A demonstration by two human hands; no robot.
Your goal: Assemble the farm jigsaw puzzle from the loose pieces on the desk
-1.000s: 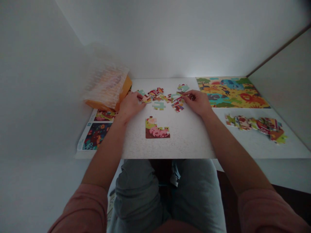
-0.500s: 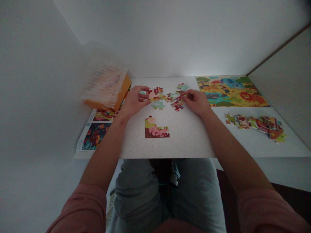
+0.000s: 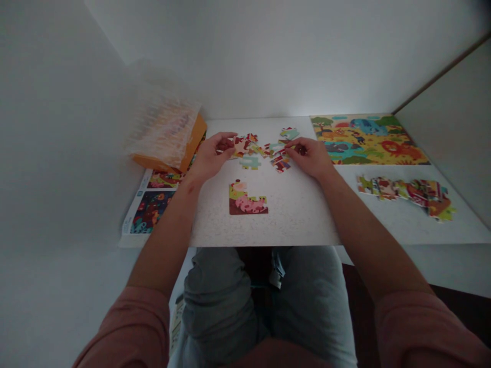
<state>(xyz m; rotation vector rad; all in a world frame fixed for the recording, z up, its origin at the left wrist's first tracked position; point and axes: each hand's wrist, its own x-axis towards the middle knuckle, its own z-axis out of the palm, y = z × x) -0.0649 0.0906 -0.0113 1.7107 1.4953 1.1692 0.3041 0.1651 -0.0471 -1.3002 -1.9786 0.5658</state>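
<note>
My left hand (image 3: 213, 157) is curled at the left end of a loose group of jigsaw puzzle pieces, its thumb and fingers closed on a puzzle piece (image 3: 240, 146) with pink and red print. At the right end, my right hand (image 3: 310, 157) pinches the edge of another puzzle piece (image 3: 276, 148) between thumb and index finger. A pale green piece (image 3: 250, 162) lies between the hands, and a striped piece (image 3: 281, 164) is just below the right fingertips. Nearer to me lies an L-shaped joined section (image 3: 248, 203) showing a pink pig.
A finished animal puzzle (image 3: 370, 139) lies at the back right, with a row of overlapping pieces (image 3: 406, 195) in front of it. On the left, an orange box (image 3: 195, 140) under bubble wrap (image 3: 164, 130) rests on printed picture sheets (image 3: 149, 212).
My left fingers have closed in, and the pale green piece seen among them is now hidden. My right hand keeps its pinch. The whole view has shifted slightly.
</note>
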